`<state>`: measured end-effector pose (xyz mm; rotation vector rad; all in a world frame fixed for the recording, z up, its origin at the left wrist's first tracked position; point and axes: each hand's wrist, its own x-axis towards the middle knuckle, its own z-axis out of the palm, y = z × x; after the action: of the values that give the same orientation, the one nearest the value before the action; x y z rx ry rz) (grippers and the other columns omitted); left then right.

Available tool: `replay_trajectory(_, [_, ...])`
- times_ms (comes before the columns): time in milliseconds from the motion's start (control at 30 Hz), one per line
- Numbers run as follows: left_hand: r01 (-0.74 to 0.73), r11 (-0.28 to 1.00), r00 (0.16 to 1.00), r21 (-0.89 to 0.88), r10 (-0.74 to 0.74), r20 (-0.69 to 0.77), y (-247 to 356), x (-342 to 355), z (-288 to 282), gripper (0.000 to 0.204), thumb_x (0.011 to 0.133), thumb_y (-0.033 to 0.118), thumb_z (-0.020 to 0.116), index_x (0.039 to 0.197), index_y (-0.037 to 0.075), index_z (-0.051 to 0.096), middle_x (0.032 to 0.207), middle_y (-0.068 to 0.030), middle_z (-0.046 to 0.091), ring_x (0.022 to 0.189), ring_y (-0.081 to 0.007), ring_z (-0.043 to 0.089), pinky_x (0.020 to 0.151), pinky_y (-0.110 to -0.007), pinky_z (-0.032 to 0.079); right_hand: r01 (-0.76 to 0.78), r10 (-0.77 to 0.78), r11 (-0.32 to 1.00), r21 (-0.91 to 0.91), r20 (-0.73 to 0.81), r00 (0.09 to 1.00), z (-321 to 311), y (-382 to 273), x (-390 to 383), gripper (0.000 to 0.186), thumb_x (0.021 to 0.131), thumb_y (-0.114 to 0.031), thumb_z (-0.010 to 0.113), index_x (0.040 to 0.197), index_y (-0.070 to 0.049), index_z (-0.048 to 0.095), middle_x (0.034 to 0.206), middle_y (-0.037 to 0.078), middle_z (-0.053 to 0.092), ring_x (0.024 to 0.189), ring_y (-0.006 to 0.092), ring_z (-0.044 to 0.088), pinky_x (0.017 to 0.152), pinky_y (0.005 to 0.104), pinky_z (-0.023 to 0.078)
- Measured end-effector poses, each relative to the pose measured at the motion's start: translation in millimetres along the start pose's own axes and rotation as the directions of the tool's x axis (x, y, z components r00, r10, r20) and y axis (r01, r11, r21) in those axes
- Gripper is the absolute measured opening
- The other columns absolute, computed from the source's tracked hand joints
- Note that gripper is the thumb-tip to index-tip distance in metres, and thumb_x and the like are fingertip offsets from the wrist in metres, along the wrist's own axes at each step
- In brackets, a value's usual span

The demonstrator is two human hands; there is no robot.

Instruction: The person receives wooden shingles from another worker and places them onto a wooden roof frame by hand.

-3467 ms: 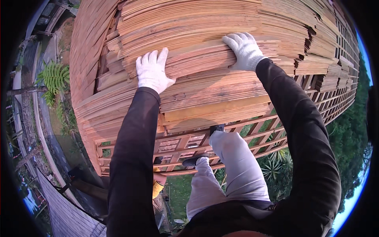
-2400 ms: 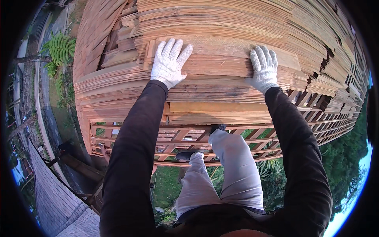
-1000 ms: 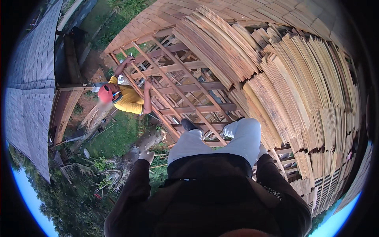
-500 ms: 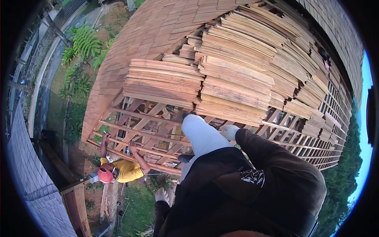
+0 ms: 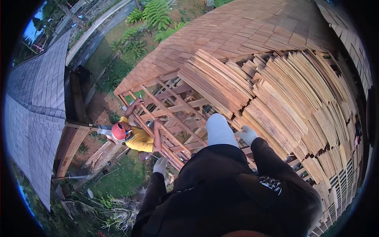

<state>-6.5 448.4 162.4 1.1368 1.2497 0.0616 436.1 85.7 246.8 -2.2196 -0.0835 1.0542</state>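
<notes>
Right of center in the frame, and running down toward the right edge, you've got the main thing: big stacks of wooden shingles point(image 5: 276, 118), layered in long overlapping rows, pale tan with some redder pieces. Pretty ragged at the ends, too.

The right hand point(image 5: 248, 135), in a white glove, is at the lower-left edge of those stacks, just beside a light trouser leg point(image 5: 222, 132). Looks like it's right up against the wood, but honestly can't tell if it's touching or gripping. The left hand point(image 5: 160, 166), also gloved, is well apart from it, left of center and lower down, close to the outer edge of the open wooden lattice point(image 5: 179, 106). Can't tell if those fingers are curled around anything either. Dark sleeves on both arms, and a dark top point(image 5: 213, 177) fills the bottom middle.

The lattice spreads left from the stacks, with gaps you can see through. At its outer edge, left of center, there's a co-worker in a yellow shirt point(image 5: 141, 140) and a red cap point(image 5: 119, 131), both arms reaching up to the battens.

Further out, a finished shingle roof point(image 5: 252, 29) curves across the top, a grey roof point(image 5: 39, 87) takes up the far left, ferns point(image 5: 156, 14) poke up at upper left of center, and grass point(image 5: 126, 173) shows at lower left.
</notes>
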Motion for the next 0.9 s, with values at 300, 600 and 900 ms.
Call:
replay_trajectory(300, [0.208,0.965,0.975,-0.159,-0.193,0.108,-143.3,-39.2,-61.4,0.039,0.098,0.042,0.065,0.104,0.004,0.072,0.078,-0.0021,0.064,0.069,-0.0159,0.059,0.062,-0.035,0.045,0.594,-0.538,0.513,-0.619,0.308,0.785,79.5,-127.3,-80.4,0.08,0.085,-0.051,0.071,0.145,-0.001,0.055,0.151,0.028,0.051,0.145,0.0392,0.043,0.12,0.0482,0.034])
replay_trajectory(600, [0.049,0.863,0.998,0.503,-0.065,0.014,-191.0,-40.5,-38.1,0.049,0.104,0.045,0.048,0.114,0.002,0.07,0.1,-0.0186,0.073,0.099,-0.0348,0.071,0.083,-0.045,0.053,0.641,-0.543,0.446,-0.625,0.38,0.749,89.4,-132.3,-54.9,0.068,0.086,-0.05,0.066,0.136,-0.004,0.064,0.148,0.022,0.055,0.144,0.0416,0.043,0.12,0.0499,0.032])
replay_trajectory(900, [-0.154,0.791,0.983,0.592,0.184,0.011,-177.6,-11.5,-28.4,0.024,0.105,0.014,0.046,0.121,0.007,0.063,0.093,-0.0113,0.07,0.084,-0.0275,0.069,0.072,-0.041,0.053,0.64,-0.584,0.419,-0.644,0.348,0.733,100.3,-118.3,-46.0,0.067,0.085,-0.052,0.069,0.132,-0.004,0.066,0.143,0.023,0.057,0.139,0.0418,0.047,0.118,0.0495,0.035])
